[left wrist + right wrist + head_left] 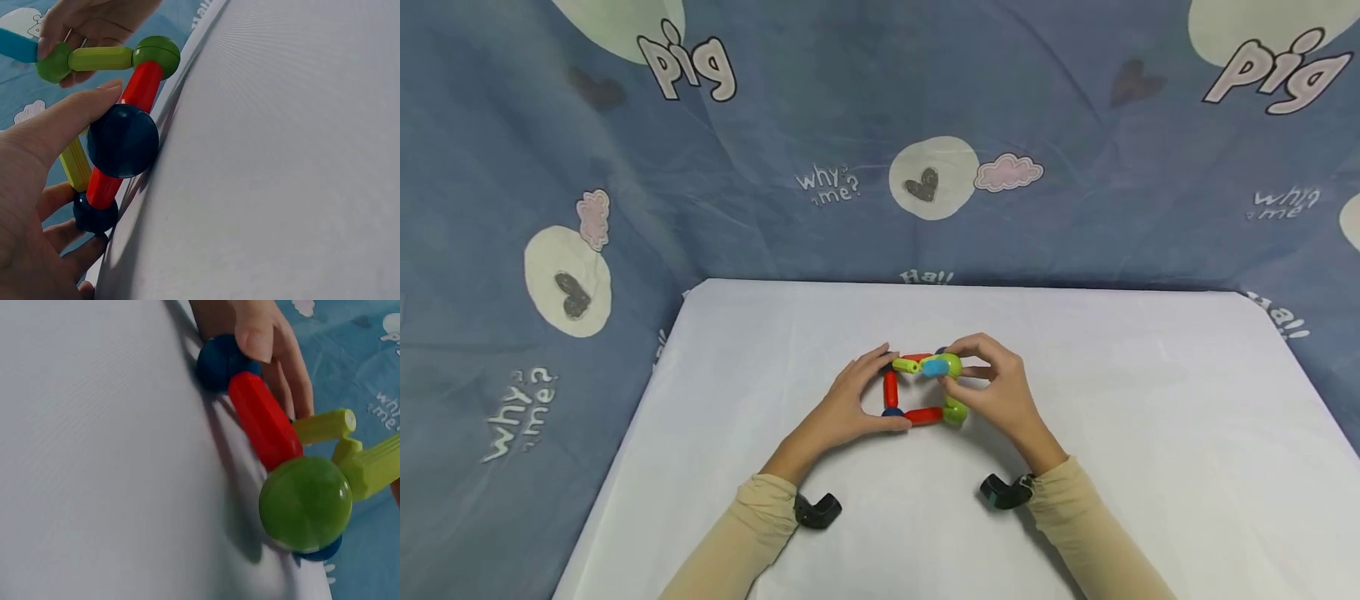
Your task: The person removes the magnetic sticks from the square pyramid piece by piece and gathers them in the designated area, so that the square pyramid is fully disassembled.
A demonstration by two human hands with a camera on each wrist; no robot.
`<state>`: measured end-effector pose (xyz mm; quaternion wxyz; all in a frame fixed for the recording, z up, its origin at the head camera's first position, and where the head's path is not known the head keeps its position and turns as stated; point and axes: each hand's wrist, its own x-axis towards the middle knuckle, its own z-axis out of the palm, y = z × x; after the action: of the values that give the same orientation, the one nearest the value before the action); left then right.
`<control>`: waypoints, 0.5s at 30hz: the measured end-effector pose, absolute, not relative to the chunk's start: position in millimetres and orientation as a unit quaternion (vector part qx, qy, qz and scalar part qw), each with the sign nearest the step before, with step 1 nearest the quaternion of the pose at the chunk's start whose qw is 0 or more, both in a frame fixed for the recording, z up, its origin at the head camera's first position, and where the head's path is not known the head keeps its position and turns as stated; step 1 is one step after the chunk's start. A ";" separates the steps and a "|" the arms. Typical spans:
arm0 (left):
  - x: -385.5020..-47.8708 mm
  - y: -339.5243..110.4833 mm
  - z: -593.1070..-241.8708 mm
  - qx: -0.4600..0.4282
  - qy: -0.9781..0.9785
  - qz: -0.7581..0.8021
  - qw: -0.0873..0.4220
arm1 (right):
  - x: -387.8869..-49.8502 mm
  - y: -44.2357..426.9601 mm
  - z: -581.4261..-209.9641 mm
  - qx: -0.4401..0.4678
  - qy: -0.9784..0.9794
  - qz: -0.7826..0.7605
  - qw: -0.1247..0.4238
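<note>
My left hand (pixel 850 404) grips a four-sided frame of red magnetic rods (pixel 923 416) joined by balls. Its thumb lies along the near red rod beside a dark blue ball (pixel 123 140), while the fingers reach round another dark blue ball (pixel 95 214) at the far left. From that far corner rises a yellow-green rod (pixel 906 365). My right hand (pixel 1000 387) pinches a green ball (pixel 953 364) above the frame's right side. A light blue rod (pixel 935 367) sticks out from this ball, and a yellow-green rod (pixel 100 59) links it to the lower green ball (pixel 306 503).
A white-covered table (pixel 1150 400) lies under the frame. Behind and to the left hangs a blue printed cloth (pixel 820 100). Each wrist wears a black camera mount, one at the left (pixel 818 510) and one at the right (pixel 1006 492).
</note>
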<state>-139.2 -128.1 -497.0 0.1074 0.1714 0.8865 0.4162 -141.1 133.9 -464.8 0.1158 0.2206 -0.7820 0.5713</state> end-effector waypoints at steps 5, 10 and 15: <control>-139.5 -125.5 -496.6 0.176 0.888 0.410 0.112 | -136.2 151.1 -473.0 0.230 -0.779 0.568 0.135; -139.9 -125.8 -492.9 0.164 0.889 0.411 0.117 | -134.9 168.1 -481.5 0.209 -0.762 0.598 0.137; -139.8 -128.9 -493.8 0.164 0.882 0.427 0.114 | -134.2 176.3 -488.8 0.194 -0.732 0.645 0.103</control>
<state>-139.8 -128.9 -493.8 0.1135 0.1635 0.8822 0.4267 -134.2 176.3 -488.8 0.1033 0.1939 -0.7321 0.6448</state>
